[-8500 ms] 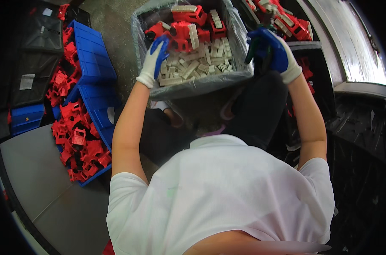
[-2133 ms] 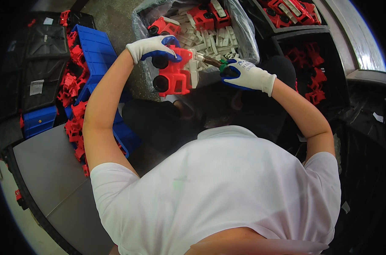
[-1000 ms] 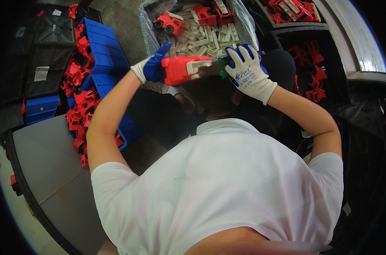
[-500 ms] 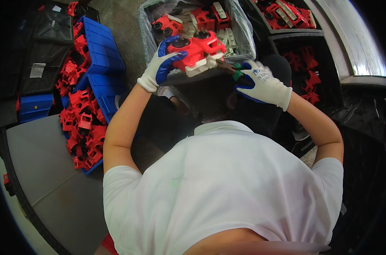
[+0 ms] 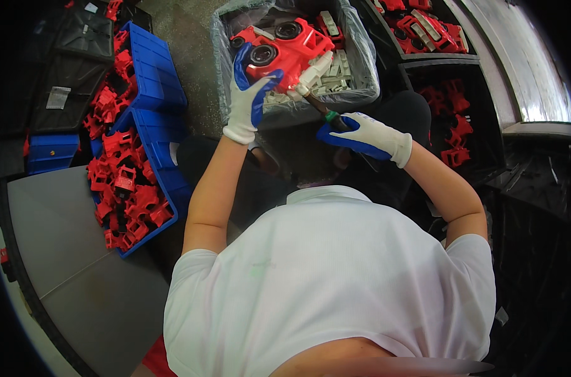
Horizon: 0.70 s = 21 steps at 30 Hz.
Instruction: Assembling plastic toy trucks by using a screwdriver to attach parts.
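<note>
My left hand [image 5: 246,103], in a white glove with blue coating, is closed on the side of a red toy car [image 5: 295,53] with black wheels. The car is tilted over the lined bin, wheels facing up and left. A whitish bumper piece [image 5: 315,70] runs along its near right edge. My right hand [image 5: 367,136], gloved the same way, grips what look like pliers [image 5: 326,113] with green-and-dark handles. Their dark metal tip touches or nearly touches the end of the bumper piece; the exact contact is too small to tell.
Below the car stands a bin [image 5: 219,69] lined with clear plastic, holding whitish parts [image 5: 339,72] and more red cars. Blue crates [image 5: 156,69] of red car bodies [image 5: 125,179] are at left. Black crates [image 5: 439,60] with red cars stand at right, beside a pale metal surface [image 5: 518,63].
The car has turned and moved slightly farther away and to the right. My right hand has moved left and nearer me, its fingers closing round the pliers, which were held with spread fingers.
</note>
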### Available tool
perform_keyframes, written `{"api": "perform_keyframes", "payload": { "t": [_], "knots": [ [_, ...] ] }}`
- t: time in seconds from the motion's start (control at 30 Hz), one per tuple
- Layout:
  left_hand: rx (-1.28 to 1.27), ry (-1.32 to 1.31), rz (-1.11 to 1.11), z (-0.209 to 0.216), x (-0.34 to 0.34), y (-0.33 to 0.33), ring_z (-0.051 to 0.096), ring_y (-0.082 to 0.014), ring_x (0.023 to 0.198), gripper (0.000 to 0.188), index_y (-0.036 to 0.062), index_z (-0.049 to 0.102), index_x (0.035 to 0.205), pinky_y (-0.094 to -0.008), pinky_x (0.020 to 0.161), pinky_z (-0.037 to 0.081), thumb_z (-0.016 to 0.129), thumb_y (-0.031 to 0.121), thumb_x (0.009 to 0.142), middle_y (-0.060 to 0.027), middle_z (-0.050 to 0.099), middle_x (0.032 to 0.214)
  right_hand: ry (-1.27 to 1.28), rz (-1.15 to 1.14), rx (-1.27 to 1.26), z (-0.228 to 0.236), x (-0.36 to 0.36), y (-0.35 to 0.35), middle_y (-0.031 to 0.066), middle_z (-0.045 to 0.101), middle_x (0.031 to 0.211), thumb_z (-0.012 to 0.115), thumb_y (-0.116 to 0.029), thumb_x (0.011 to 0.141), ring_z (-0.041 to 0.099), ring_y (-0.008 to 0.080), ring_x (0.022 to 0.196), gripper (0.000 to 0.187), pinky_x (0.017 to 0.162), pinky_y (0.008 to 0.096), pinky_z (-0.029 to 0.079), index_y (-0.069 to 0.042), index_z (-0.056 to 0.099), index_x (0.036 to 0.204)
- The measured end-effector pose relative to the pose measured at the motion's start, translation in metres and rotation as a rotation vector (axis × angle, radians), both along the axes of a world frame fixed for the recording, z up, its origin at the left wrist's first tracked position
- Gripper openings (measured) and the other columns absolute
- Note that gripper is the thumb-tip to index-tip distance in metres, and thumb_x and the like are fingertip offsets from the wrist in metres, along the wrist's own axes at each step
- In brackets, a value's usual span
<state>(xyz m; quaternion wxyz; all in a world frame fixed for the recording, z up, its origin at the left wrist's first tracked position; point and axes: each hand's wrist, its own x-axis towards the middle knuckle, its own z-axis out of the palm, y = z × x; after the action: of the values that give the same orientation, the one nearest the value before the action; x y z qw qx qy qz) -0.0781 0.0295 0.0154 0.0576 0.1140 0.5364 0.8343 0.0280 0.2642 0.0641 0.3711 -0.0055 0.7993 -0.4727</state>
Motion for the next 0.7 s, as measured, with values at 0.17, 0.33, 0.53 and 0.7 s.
{"api": "perform_keyframes", "payload": {
  "t": [0.17, 0.33, 0.53, 0.7],
  "knots": [
    [-0.259, 0.23, 0.107, -0.01, 0.001, 0.003, 0.045, -0.0187, 0.123, 0.083, 0.0001, 0.037, 0.138, -0.0329, 0.106, 0.038, 0.08, 0.0, 0.068, -0.0105, 0.046, 0.134, -0.003, -0.014, -0.103, -0.018, 0.0, -0.003, 0.0118, 0.064, 0.098, 0.065, -0.041, 0.087, 0.061, 0.0188, 0.087, 0.047, 0.082, 0.032, 0.047, -0.001, 0.063, 0.109],
    [-0.33, 0.353, 0.159, -0.024, -0.002, 0.009, 0.045, -0.0194, 0.124, 0.084, 0.0003, 0.036, 0.139, -0.0329, 0.106, 0.038, 0.08, 0.001, 0.067, -0.0115, 0.044, 0.137, 0.152, -0.039, -0.032, -0.028, 0.004, -0.009, 0.0127, 0.064, 0.097, 0.068, -0.039, 0.084, 0.061, 0.0227, 0.088, 0.045, 0.082, 0.0332, 0.046, -0.002, 0.063, 0.109],
    [-0.32, 0.272, 0.076, -0.037, -0.021, 0.007, 0.043, -0.0196, 0.126, 0.087, 0.0009, 0.035, 0.141, -0.0333, 0.107, 0.037, 0.081, 0.0, 0.067, -0.0118, 0.044, 0.138, 0.127, -0.085, 0.047, -0.036, -0.001, -0.023, 0.0191, 0.059, 0.106, 0.069, -0.041, 0.082, 0.056, 0.0292, 0.103, 0.05, 0.089, 0.036, 0.044, -0.003, 0.061, 0.114],
    [-0.297, 0.217, 0.019, -0.049, -0.034, 0.008, 0.045, -0.0194, 0.125, 0.084, 0.0023, 0.035, 0.142, -0.0328, 0.105, 0.039, 0.078, -0.002, 0.069, -0.0113, 0.044, 0.138, 0.082, -0.068, 0.026, -0.054, -0.014, -0.024, 0.0152, 0.063, 0.092, 0.07, -0.04, 0.083, 0.061, 0.0257, 0.088, 0.047, 0.081, 0.0344, 0.047, -0.001, 0.062, 0.109]
  ]
}}
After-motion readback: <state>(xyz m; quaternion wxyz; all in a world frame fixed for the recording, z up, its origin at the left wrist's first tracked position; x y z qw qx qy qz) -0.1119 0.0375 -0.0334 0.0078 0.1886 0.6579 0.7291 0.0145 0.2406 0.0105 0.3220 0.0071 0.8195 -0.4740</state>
